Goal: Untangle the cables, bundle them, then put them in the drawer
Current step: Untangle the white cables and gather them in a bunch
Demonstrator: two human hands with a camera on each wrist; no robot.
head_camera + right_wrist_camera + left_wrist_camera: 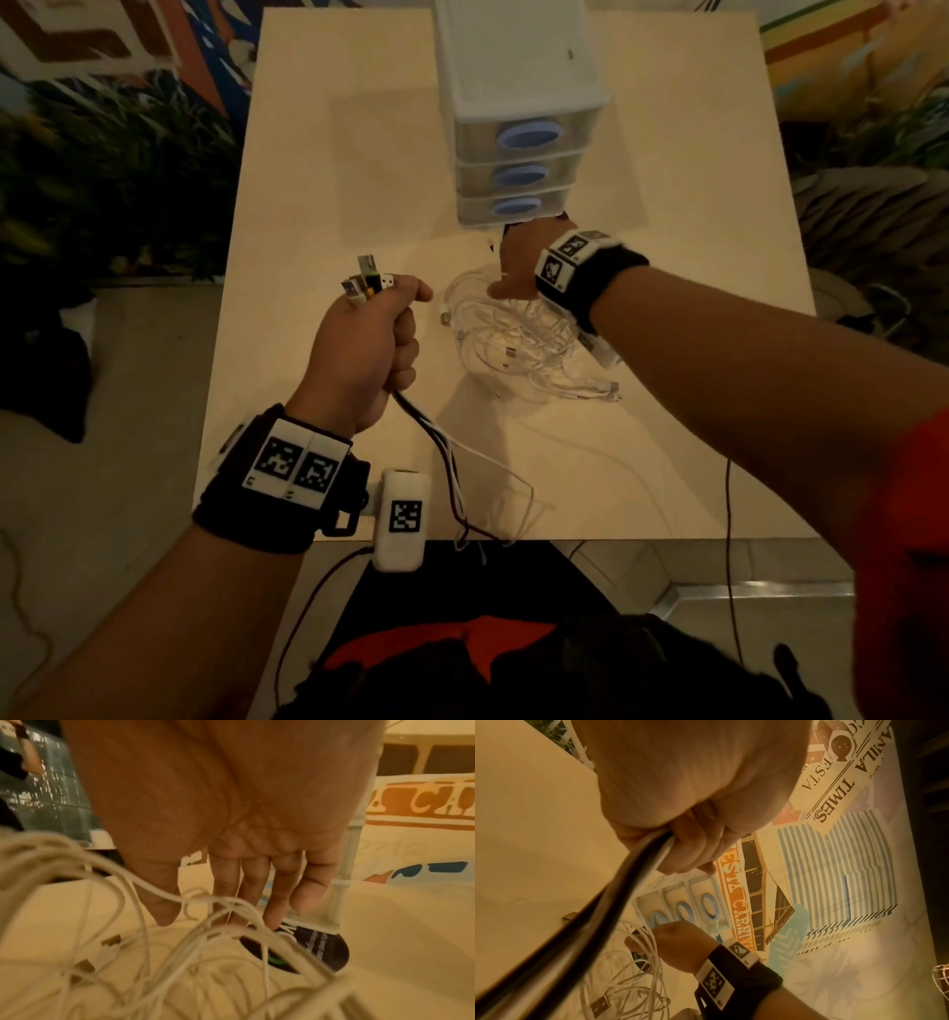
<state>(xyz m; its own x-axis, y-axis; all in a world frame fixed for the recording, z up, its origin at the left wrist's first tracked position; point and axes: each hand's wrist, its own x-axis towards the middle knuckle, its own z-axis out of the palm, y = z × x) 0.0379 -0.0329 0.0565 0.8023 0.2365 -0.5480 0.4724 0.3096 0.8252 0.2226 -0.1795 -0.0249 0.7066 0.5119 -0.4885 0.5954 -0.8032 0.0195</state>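
Observation:
My left hand (369,349) is closed in a fist round a bunch of black and white cables (603,902). Their USB plugs (367,282) stick out above the fist, and the loose lengths (452,478) trail to the table's near edge. A tangle of white cables (513,344) lies mid-table. My right hand (518,262) is over its far side, just in front of the drawer unit (518,118). The fingers (280,892) point down, nearly straight, with white loops (154,943) draped across them. Their tips reach a black round object (321,949). All three drawers look closed.
The light wooden table (334,154) ends close to my body; some cable loops hang over that near edge (488,537). A thin black cord (729,514) hangs off the table's right front. Painted walls and floor surround the table.

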